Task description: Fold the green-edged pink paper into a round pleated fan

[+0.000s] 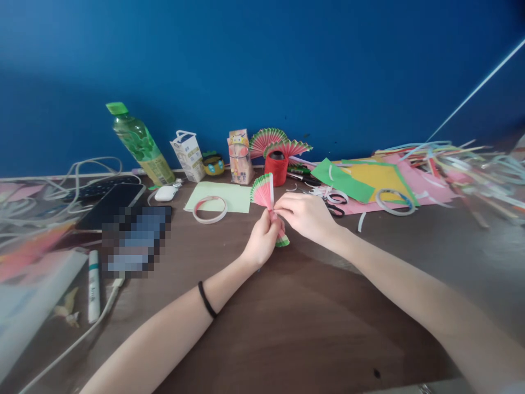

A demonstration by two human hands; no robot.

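A pleated paper fan (262, 191) in pink with a white band and green edge is pinched at its narrow middle by my left hand (264, 235). Its upper half spreads out above the fingers, and a green-edged lower end pokes out below. My right hand (305, 213) comes in from the right, thumb and fingers closed on the same narrow middle; the fingertips partly cover what lies between them. Behind stand finished-looking pleated fans (268, 141) of the same colours, beside a red cylindrical holder (276, 169).
Left of my hands, a tape roll (210, 209) rests on pale green paper (235, 197). Scissors (337, 205), coloured sheets (379, 183) and another tape roll (395, 202) lie right. A green bottle (141, 145), carton (188, 156), phone (139, 238) and marker (94, 287) are left.
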